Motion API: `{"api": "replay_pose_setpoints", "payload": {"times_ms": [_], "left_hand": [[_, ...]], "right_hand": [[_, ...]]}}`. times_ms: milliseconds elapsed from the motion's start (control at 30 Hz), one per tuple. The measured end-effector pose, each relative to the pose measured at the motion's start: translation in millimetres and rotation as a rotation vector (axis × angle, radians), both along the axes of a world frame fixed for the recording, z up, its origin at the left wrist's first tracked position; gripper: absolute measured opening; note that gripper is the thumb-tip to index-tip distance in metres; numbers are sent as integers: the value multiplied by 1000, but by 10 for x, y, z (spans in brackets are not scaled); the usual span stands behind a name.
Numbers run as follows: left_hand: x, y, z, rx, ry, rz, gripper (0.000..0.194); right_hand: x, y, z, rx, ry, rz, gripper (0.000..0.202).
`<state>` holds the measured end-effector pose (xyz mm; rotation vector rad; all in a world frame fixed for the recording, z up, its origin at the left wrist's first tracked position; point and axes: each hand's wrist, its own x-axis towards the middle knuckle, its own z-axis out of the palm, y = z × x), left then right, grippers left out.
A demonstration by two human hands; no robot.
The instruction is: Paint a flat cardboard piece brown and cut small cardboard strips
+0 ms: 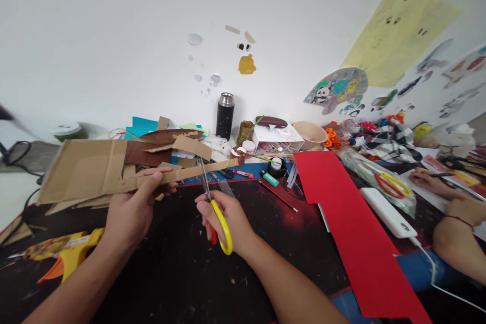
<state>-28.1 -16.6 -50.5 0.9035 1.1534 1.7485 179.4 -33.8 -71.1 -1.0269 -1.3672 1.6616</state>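
Observation:
My left hand [138,207] pinches a narrow cardboard strip [190,172] between thumb and fingers, its free end pointing right. My right hand [224,217] is closed around scissors [220,225] with yellow and red handles. The scissor blades point up and away, crossing the strip near its middle; whether they have cut into it I cannot tell. Behind my left hand lies a stack of cardboard pieces [83,167], brown and tan. Left of my left forearm rests a yellow hot glue gun [72,248] with an orange trigger.
A red sheet [353,233] lies to the right, beside a white power bank [389,212] with a cable. A co-worker's hands [451,202] are at the far right. At the back stand a black bottle [225,119] and a white box [277,136]. A red pencil [279,196] lies on the dark mat.

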Motion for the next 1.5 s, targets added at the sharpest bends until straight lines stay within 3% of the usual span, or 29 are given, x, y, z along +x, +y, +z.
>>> {"api": "replay_pose_setpoints", "payload": {"times_ms": [867,1200,1500], "left_hand": [[-30,0,-81,-24,39,-20,22],[4,-19,-37,-54,99,-54,44],[-23,-5,-98,-73,237,-25,50]], "right_hand": [[-28,-6,-34,10,-22,-37,57],[-43,-2,-44,13,-13,-50,55],[-37,-1,-39,14,-38,-37,47]]}}
